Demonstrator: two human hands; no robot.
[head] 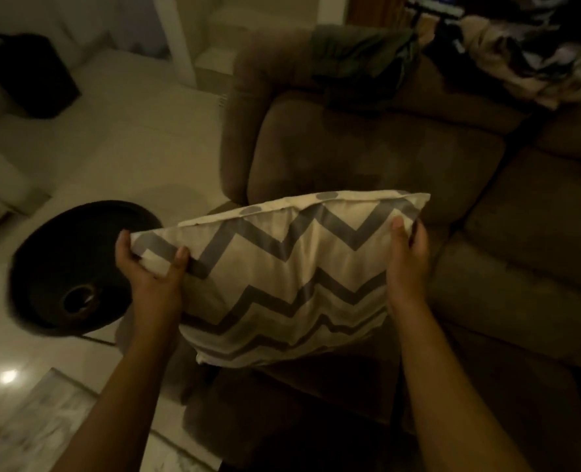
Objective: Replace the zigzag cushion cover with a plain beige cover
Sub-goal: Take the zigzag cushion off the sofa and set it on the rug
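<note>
I hold a cushion in a cream cover with grey zigzag stripes (282, 267) in the air in front of me, over the front edge of a brown sofa. My left hand (153, 264) pinches its left corner, thumb on top. My right hand (406, 257) grips its right edge near the top corner. The top edge shows a flap with grey dots. No plain beige cover is in view.
The brown sofa (367, 155) fills the right half, with clothes piled on its backrest (360, 59) and at the far right (520, 52). A round black table (68, 260) with a small bowl stands left of the cushion. A pale tiled floor (129, 137) lies beyond.
</note>
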